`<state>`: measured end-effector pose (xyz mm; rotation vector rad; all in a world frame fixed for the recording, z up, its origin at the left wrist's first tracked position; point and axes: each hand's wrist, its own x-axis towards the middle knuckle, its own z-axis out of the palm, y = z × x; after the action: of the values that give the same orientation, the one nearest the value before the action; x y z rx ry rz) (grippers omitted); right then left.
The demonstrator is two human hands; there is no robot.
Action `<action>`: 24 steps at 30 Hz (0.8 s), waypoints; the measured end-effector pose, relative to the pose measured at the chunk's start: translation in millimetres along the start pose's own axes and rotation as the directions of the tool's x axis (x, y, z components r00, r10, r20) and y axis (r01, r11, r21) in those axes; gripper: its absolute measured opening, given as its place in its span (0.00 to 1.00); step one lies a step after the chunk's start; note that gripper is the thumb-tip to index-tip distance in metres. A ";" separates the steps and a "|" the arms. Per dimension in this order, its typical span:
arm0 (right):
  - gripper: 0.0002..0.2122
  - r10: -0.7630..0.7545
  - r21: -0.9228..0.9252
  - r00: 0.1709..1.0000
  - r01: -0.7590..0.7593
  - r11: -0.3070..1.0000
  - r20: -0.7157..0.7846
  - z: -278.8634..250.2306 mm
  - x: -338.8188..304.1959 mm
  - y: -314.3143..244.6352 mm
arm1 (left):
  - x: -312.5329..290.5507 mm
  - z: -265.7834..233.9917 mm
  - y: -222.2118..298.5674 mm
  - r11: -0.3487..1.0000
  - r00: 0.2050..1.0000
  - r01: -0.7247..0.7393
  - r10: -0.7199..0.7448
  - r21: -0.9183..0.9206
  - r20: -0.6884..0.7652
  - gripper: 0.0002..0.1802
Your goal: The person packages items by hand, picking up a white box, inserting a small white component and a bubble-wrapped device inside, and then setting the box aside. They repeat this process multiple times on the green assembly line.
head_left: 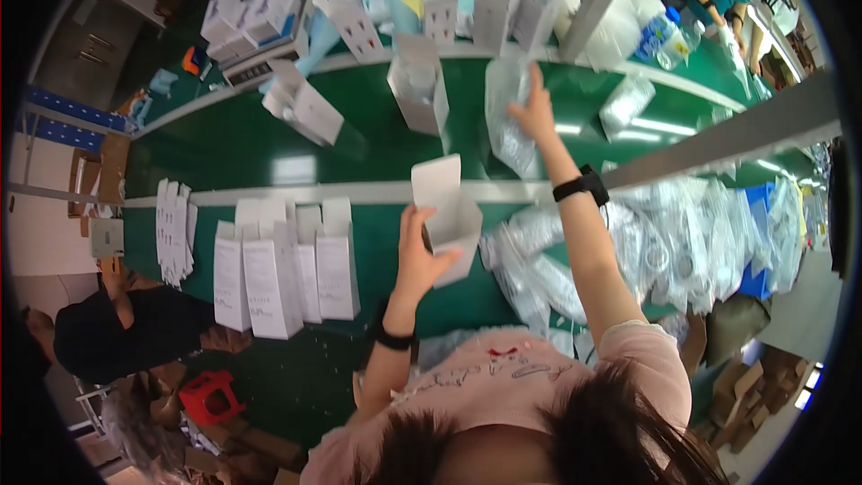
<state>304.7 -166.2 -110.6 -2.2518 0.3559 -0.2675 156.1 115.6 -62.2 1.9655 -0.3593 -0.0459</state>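
Note:
My left hand (420,256) is closed around an open white carton (449,211), held upright above the near green table (269,368). My right hand (533,113) reaches far forward and grips a clear plastic bag (505,121) with something pale inside, over the green conveyor belt (224,139). Both wrists wear black bands. The bag hangs from my fingers down toward the belt's near edge.
Flat white cartons (278,278) lie in rows left of my left hand. Erected white boxes (418,90) stand on the belt and behind it. Clear bagged parts (682,233) are heaped at the right. A person in black (126,328) sits lower left by a red stool (211,395). A grey beam (727,136) crosses at the right.

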 end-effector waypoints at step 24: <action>0.21 -0.436 0.035 0.893 0.442 0.896 -0.115 -82.5 -241.0 -2.0 | -68.2 58.9 -19.9 0.923 0.917 -0.342 0.286 -0.178 -0.278 0.43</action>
<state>53.9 -141.0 -74.1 -2.2413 -0.1175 -0.6258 84.1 89.0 -113.6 1.6463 -0.4814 0.3523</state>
